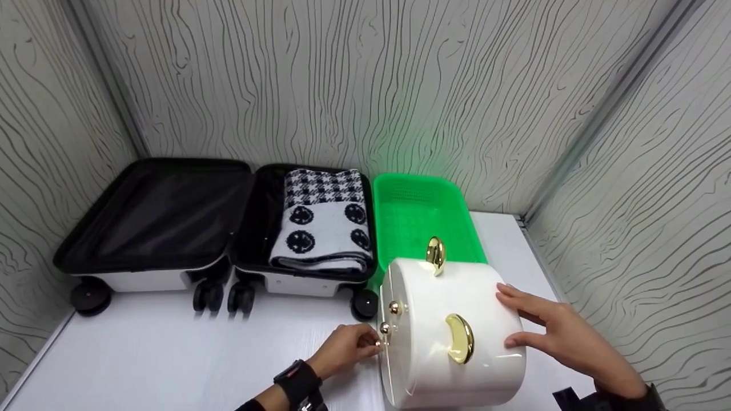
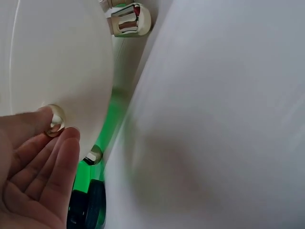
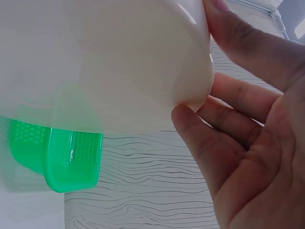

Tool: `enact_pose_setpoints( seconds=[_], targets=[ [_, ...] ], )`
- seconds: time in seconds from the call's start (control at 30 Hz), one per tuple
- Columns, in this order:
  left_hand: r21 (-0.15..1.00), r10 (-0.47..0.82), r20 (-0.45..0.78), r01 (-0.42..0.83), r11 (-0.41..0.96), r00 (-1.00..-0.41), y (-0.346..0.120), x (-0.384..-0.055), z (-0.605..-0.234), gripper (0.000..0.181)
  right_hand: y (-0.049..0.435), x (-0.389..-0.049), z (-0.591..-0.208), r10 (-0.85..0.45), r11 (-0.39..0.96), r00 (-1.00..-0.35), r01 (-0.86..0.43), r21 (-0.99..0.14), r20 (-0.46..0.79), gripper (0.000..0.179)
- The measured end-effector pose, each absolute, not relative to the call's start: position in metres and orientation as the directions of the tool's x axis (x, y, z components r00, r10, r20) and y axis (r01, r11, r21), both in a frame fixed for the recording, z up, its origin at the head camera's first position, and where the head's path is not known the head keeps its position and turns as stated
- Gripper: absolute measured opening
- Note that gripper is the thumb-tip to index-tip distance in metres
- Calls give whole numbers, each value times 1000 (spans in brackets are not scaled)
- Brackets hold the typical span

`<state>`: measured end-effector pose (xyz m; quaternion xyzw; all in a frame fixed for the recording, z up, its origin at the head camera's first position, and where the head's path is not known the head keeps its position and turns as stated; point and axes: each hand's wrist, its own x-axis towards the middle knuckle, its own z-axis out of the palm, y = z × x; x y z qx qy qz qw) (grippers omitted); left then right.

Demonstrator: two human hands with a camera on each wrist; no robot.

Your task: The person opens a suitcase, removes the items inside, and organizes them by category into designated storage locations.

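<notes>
A glossy white rounded container (image 1: 457,297) lies sideways on the table, with gold curved handles (image 1: 461,339) on its wall and gold ball knobs (image 1: 394,308) on its flat left end. My left hand (image 1: 345,348) is at that end. The left wrist view shows its thumb and fingers pinching one gold knob (image 2: 58,119). At the other end, my right hand (image 1: 557,331) touches the container with spread thumb and forefinger. In the right wrist view its fingertips (image 3: 183,114) rest at the rounded edge. The container's underside is hidden in the head view.
Behind the container sits a green plastic basket (image 1: 422,222). An open suitcase (image 1: 177,214) lies to its left, a folded black-and-white knit cloth (image 1: 325,228) in one half. Its black wheels (image 1: 364,304) face me. Patterned wall panels (image 1: 342,85) enclose the white table (image 1: 171,354).
</notes>
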<state>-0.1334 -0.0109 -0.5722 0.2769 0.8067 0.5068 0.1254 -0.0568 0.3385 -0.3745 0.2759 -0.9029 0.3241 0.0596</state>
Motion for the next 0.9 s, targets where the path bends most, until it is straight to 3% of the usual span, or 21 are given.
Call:
enact_pose_setpoints(
  seconds=[0.13, 0.37, 0.9],
  targets=[
    [902, 573, 69, 296, 313, -817, -6, -135, -571, 12, 341, -55, -374, -462, 638, -838, -541, -548, 290, 68],
    [864, 566, 124, 369, 343, -815, -11, -128, -570, 12, 344, -55, -376, -474, 623, -833, -546, -560, 285, 68],
    [852, 524, 169, 391, 348, -835, -78, -120, -573, 16, 337, -54, -375, -489, 593, -826, -551, -586, 281, 69]
  ],
)
